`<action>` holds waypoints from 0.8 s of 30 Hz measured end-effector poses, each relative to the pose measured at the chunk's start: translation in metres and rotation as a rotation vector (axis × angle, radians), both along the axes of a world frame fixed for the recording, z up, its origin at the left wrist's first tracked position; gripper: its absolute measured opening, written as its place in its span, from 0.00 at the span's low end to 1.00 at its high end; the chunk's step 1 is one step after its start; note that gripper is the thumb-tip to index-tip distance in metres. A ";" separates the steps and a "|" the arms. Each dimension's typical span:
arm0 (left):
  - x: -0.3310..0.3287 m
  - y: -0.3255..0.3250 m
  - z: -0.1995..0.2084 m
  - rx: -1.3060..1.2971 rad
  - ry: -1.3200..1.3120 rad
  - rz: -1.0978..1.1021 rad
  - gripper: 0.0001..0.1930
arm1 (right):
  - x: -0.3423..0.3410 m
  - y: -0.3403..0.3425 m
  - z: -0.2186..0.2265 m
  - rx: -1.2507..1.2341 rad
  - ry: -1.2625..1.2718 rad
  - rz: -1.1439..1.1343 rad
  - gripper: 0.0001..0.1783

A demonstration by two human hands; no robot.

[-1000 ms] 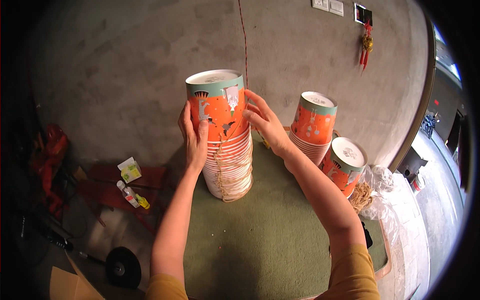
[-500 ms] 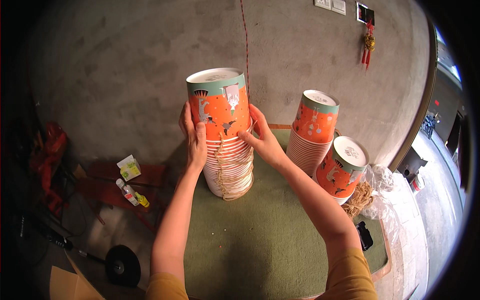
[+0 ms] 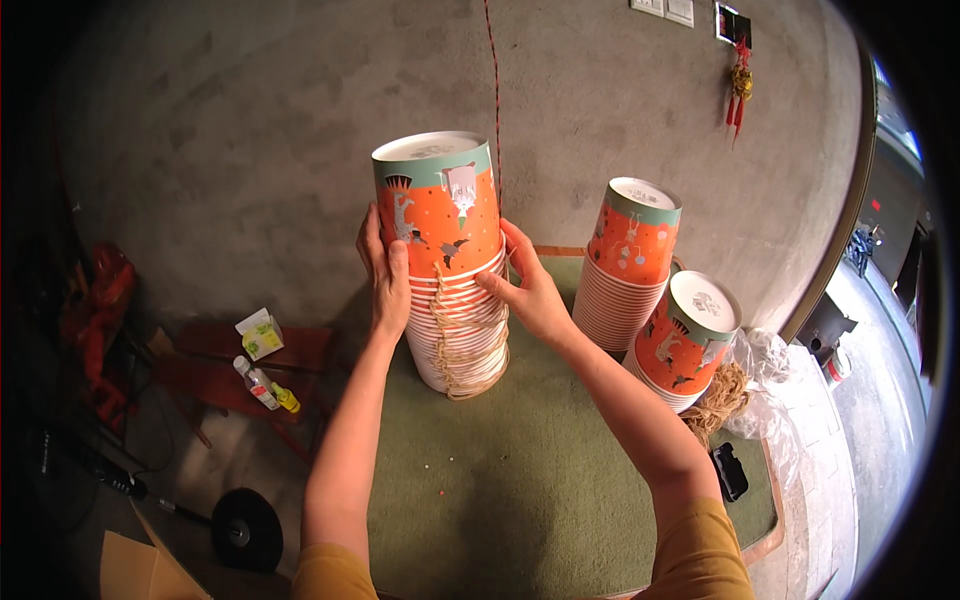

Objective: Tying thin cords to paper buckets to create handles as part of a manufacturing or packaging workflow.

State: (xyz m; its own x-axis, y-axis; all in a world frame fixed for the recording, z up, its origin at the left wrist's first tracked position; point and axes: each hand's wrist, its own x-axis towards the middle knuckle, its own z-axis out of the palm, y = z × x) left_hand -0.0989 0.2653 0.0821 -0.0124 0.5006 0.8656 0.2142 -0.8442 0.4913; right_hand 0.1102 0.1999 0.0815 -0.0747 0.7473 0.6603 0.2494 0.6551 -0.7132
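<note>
A tall stack of nested paper buckets (image 3: 440, 220) stands upside down on the green-covered table, orange and teal with animal figures on the top one and white rims below. My left hand (image 3: 388, 280) presses its left side, thumb toward me and fingers behind. Against the right side lies my right hand (image 3: 528, 290), its thumb across the front at the upper rims and its fingers round the far side. Strands of twine (image 3: 468, 345) run in loops over the rims at the front right. How the twine is fixed behind is hidden.
Two more upturned bucket stacks, one farther back (image 3: 632, 245) and one nearer (image 3: 680, 345), stand at the right. Beside them lie a twine bundle (image 3: 718, 402), clear plastic (image 3: 765, 400) and a black tray (image 3: 730, 472). A red bench (image 3: 300, 350) with bottles stands left, near a weight plate (image 3: 246, 530).
Both hands keep their hold on the stack. Its top tilts up very slightly; otherwise the view has only shifted a little.
</note>
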 end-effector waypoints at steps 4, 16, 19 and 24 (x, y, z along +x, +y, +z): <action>0.000 0.004 -0.002 -0.019 -0.016 -0.033 0.39 | -0.003 -0.001 -0.001 -0.016 0.005 -0.002 0.45; 0.002 0.007 -0.011 -0.050 -0.079 -0.105 0.35 | -0.012 -0.021 -0.012 0.008 -0.016 -0.096 0.43; -0.002 -0.013 -0.025 -0.065 -0.185 0.010 0.32 | -0.010 -0.040 -0.030 -0.005 -0.006 -0.142 0.40; 0.022 -0.090 -0.064 0.162 -0.051 0.315 0.24 | 0.016 -0.111 -0.086 -0.148 -0.067 -0.284 0.31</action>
